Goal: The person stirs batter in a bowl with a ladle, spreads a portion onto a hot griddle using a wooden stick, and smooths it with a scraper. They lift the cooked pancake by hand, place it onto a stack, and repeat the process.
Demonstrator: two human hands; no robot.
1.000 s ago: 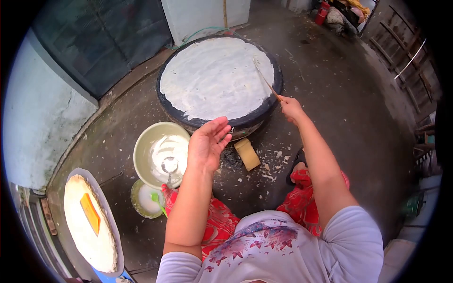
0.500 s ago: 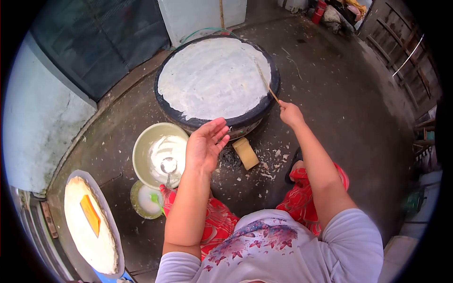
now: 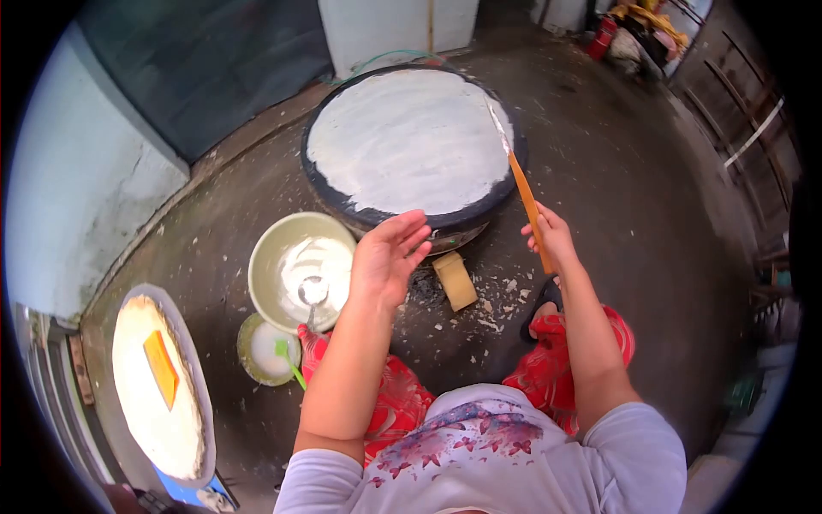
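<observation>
My right hand point(image 3: 552, 240) grips a long, flat wooden spatula point(image 3: 527, 201) by its lower end. White batter coats the spatula's far part, which reaches over the right side of a large round black griddle point(image 3: 377, 204). A thin white layer of batter point(image 3: 411, 141) covers most of the griddle, leaving a dark rim. Near the griddle's front edge, my left hand point(image 3: 390, 257) hangs palm up with fingers extended and holds nothing. Left of that hand stands a pale green basin point(image 3: 259, 257) of white batter, with a metal ladle point(image 3: 312, 291) in it.
A small bowl point(image 3: 248, 364) of whitish liquid with a green-handled tool point(image 3: 287, 353) sits by the basin. At left, a round stack of pale sheets point(image 3: 145, 411) carries an orange-brown flat piece point(image 3: 161, 368). A yellowish block point(image 3: 455, 281) lies before the griddle amid scattered flakes.
My right hand has moved down and back towards me. The spatula has turned, so its broad face and batter-coated end now show. My left hand stays open in nearly the same pose.
</observation>
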